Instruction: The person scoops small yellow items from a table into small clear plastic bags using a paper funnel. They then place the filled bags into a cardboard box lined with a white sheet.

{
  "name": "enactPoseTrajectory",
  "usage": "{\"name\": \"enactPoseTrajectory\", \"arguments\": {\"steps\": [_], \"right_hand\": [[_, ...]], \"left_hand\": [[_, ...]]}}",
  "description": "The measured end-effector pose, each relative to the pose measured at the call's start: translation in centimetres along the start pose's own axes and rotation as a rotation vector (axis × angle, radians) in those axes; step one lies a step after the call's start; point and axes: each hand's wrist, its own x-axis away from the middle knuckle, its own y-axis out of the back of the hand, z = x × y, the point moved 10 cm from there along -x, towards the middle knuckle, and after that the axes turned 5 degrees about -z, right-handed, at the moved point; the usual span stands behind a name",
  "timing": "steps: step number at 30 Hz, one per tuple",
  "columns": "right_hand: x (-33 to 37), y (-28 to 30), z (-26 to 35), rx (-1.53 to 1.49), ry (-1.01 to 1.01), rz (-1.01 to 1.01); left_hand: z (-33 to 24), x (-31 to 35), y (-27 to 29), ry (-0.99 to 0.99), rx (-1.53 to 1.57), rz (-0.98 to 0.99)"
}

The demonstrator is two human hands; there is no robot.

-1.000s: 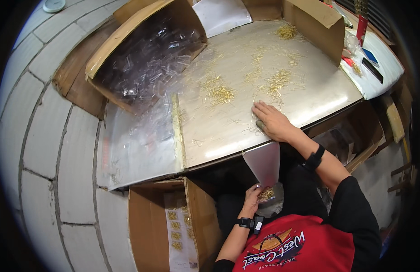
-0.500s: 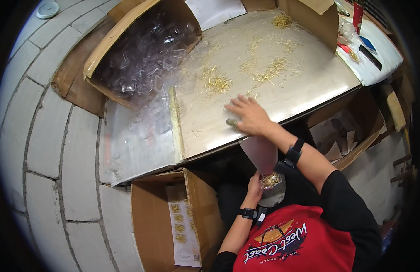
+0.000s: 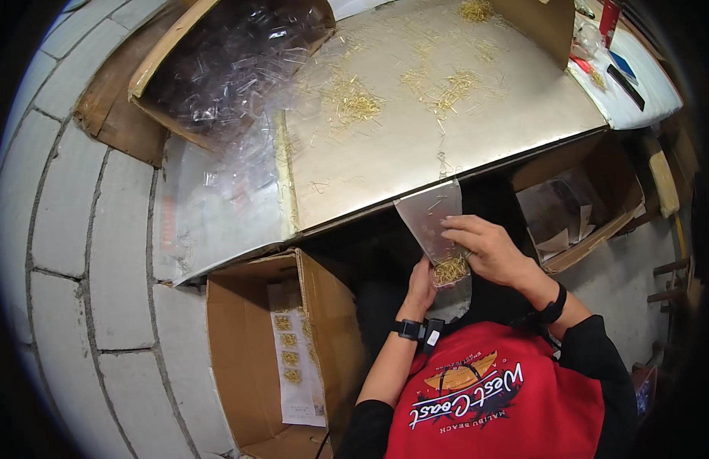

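Note:
My left hand (image 3: pixel 421 286) is closed round a small clear plastic box (image 3: pixel 451 271) heaped with thin gold-coloured metal pieces, perhaps pins or hooks. The box sits under the low end of a translucent plastic chute (image 3: pixel 429 216) that slopes down from the table's front edge. A few gold pieces lie on the chute. My right hand (image 3: pixel 488 249) is at the chute's right side just above the box, fingers stretched out and holding nothing I can see. Loose gold pieces lie in piles (image 3: pixel 356 101) on the metal tabletop (image 3: pixel 354 180), and a thin trail runs to the chute.
A tipped cardboard box (image 3: pixel 174 47) spills clear plastic boxes (image 3: pixel 224 76) at the table's left. Below stands an open carton (image 3: pixel 247 413) holding a sheet with several filled boxes. Another carton (image 3: pixel 591 241) with paper scraps is under the table at right. A blue-black item (image 3: pixel 624 86) lies far right.
My right hand has come off the tabletop and down to the chute above the box. Gold pieces now trail to the table edge and onto the chute. The left hand still holds the box.

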Motion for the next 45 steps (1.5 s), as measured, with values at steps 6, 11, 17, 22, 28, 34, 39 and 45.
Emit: {"name": "enactPoseTrajectory", "arguments": {"steps": [6, 11, 17, 22, 28, 34, 39, 45], "right_hand": [[-3.4, 2.7, -3.1, 0.039, -0.065, -0.118], [-6.6, -0.3, -5.9, 0.37, 0.036, -0.023], [-7.1, 1.2, -8.7, 0.42, -0.143, -0.149], [-5.6, -1.0, -3.8, 0.392, 0.067, -0.044], [-0.1, 0.4, 1.5, 0.196, 0.089, -0.005], [4.2, -1.1, -1.4, 0.029, -0.106, 0.141], [6.0, -2.3, -4.1, -0.115, -0.329, 0.254], [9.5, -11.2, -7.2, -1.018, -0.97, 0.395]], "left_hand": [[1.6, -0.9, -0.2, 0.086, -0.095, 0.029], [2.3, -1.0, 1.1, 0.073, -0.071, 0.014], [1.9, -1.3, 2.1, 0.034, -0.04, 0.002], [1.9, -1.2, 2.4, 0.009, -0.062, 0.002], [1.2, -0.6, 1.0, 0.026, -0.052, 0.044], [1.1, 0.7, 1.7, 0.045, -0.044, 0.028], [-0.1, 4.3, 2.7, 0.147, -0.159, 0.114], [-4.7, 8.2, -1.8, 0.052, -0.274, 0.204]]}}
